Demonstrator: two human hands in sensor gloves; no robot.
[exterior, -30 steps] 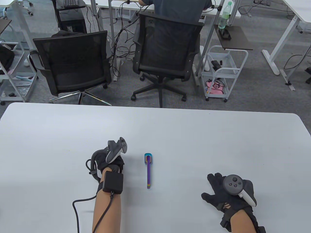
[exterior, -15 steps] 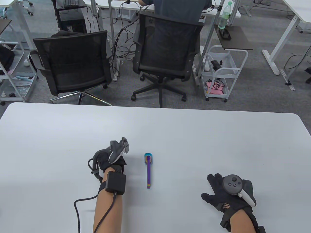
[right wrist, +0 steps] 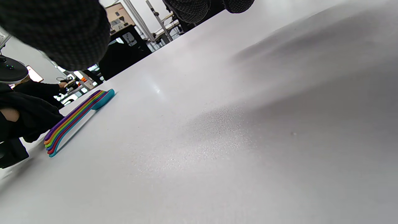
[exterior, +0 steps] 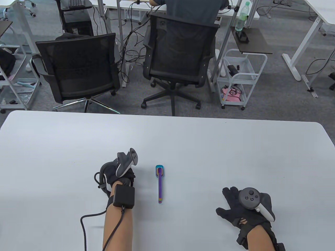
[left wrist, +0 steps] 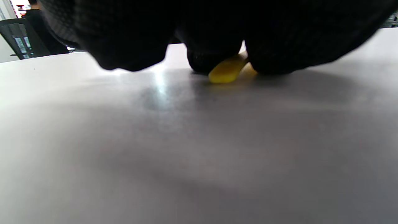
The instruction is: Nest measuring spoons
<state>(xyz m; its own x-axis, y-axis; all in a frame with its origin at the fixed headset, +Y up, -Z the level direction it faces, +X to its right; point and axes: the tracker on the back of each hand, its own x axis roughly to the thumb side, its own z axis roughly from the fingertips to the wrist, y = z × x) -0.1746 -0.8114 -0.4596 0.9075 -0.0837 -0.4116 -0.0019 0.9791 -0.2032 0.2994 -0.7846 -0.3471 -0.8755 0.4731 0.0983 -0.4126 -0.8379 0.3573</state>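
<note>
1. Spoon stack [exterior: 159,183]: nested, lower centre of frame on the worktop [exterior: 209,146], long axis near-to-far, bowls at the far end.
2. Yellow spoon [left wrist: 228,69]: under the left hand [exterior: 119,174], on the worktop, just left of the stack; fingers curled over it.
3. Right hand [exterior: 242,206]: lower right, fingers spread flat, holding nothing, well apart from the stack.
4. Left hand is nearer; nothing lies between.
5. Chairs [exterior: 78,65] beyond the far edge.

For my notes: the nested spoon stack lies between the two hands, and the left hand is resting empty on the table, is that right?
Not quite. The spoon stack does lie between the hands, but the left hand is not empty: the left wrist view shows a yellow piece under its fingers, against the table.
</note>
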